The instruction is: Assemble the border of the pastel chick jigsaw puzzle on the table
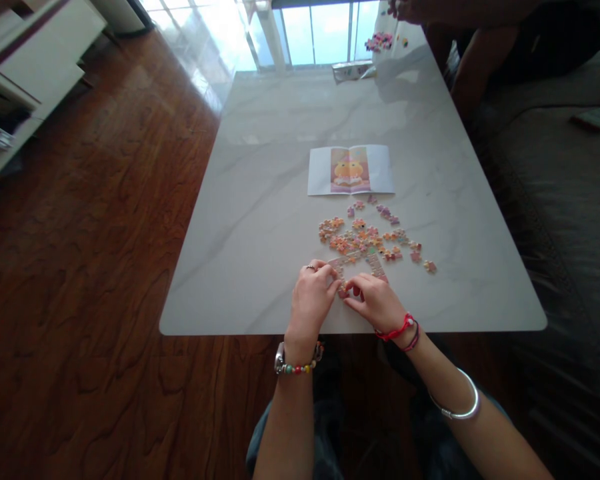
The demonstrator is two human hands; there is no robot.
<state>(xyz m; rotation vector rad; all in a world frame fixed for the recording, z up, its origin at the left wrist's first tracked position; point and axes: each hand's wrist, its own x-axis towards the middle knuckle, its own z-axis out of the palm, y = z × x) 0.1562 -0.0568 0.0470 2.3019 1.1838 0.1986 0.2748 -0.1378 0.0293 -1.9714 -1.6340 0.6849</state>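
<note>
On the near side of the printed sheet (350, 171), past a scatter of loose puzzle pieces (360, 240), a partly joined puzzle frame (377, 268) is being worked on upon the pale worktop (240, 220). At the frame's part farthest from the sheet, a small puzzle piece (343, 292) is being met by the fingertips of both hands. The left hand (311, 297) is being kept low against the frame, its grip narrow, with thumb and fingers almost together; whether anything is being pinched there cannot be told. The right hand (376, 299) is being turned inward with thumb and forefinger closely spaced at the small piece; whether it is being pinched or only pressed is being hidden by the fingers.

For this apparent joining to be done well, the frame should be being steadied flat by the left fingertips while the piece is being squared to its neighbour, tab over socket, before any pressure is being given. If resistance is being felt, a turn or another piece is better being tried than force, since the thin strips could be being bowed or split. The picture on the sheet is best being consulted for colour, and the loose pieces nearest the sheet are best being left undisturbed.
</note>
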